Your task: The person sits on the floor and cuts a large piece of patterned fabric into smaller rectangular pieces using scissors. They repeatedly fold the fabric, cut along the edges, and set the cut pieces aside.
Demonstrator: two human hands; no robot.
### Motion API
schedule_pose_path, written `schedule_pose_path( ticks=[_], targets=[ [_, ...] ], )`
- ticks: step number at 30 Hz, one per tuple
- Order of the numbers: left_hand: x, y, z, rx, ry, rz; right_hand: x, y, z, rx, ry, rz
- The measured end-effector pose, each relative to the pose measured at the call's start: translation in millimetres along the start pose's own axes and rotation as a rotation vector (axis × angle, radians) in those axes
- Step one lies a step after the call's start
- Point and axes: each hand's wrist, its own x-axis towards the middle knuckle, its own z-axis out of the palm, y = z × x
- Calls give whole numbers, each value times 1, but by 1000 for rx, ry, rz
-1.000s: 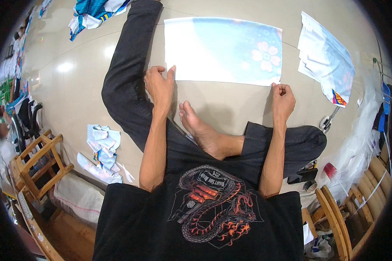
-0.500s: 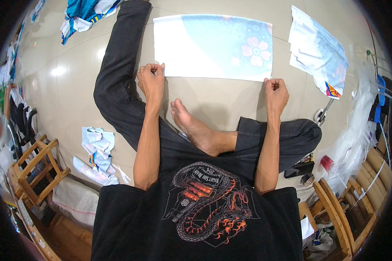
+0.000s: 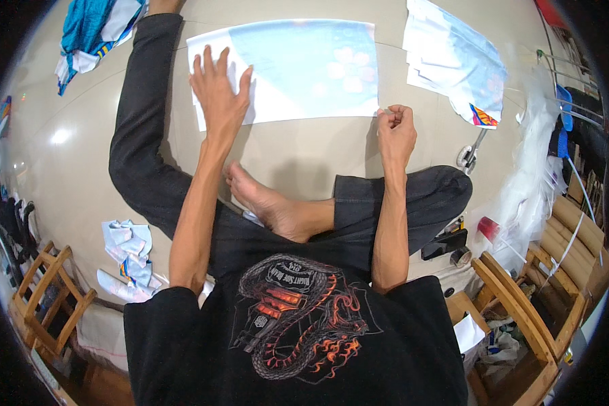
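The right hand (image 3: 396, 135) has bent fingers by the near right corner of the cloth (image 3: 298, 74); I can't tell if they pinch it. The left hand (image 3: 222, 98) lies on its left part, fingers spread wide. The cloth is on the floor (image 3: 318, 143), left of a cloth pile (image 3: 453, 57).

The left hand (image 3: 220, 101) lies spread on the left part of a white and pale blue, flower-printed fabric piece (image 3: 294, 76); the right hand (image 3: 396, 134), curled, is at its near right corner. Similar stacked pieces (image 3: 453, 61) lie farther right on the floor (image 3: 74, 183).
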Motion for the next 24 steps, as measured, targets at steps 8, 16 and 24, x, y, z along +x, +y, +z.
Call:
schedule_pose_path(
  ticks=[8,16,24],
  targets=[
    [43,38,86,125,-99,138,85,137,-178,-207,246,12],
    [57,48,118,173,-104,162,100,272,-220,-278,55,-3],
    [104,55,125,116,-119,347,94,279,-239,-488,101,288]
  ],
)
